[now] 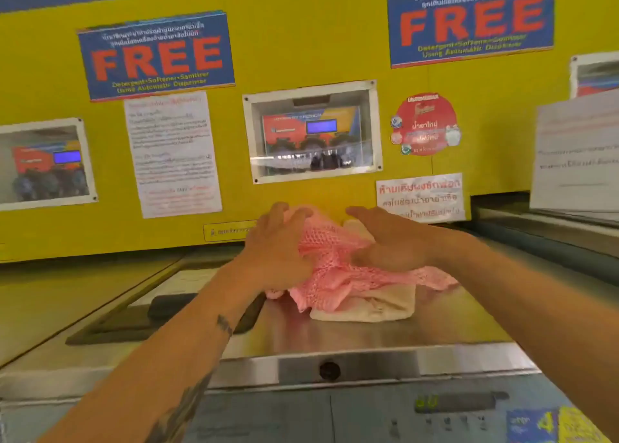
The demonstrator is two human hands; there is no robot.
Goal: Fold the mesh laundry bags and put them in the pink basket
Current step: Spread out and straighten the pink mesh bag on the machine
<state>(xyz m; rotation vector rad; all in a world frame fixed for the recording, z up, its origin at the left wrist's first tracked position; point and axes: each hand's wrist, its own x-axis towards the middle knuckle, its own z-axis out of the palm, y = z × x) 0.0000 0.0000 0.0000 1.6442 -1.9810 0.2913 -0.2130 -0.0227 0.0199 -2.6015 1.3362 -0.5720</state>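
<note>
A crumpled pink mesh laundry bag [330, 276] lies on the steel top of a washing machine [335, 333], on a folded cream mesh bag [378, 307]. My left hand [278, 251] presses on the pink bag's left side, fingers spread and curled into the mesh. On the bag's right side rests my right hand [392, 241], fingers stretched flat towards the left. No pink basket is in view.
A yellow wall panel [301, 47] with posters and a recessed display window [313, 132] stands right behind the bags. A dark lid handle [170, 305] sits in the recess to the left. The machine's control panel [452, 405] runs along the front edge.
</note>
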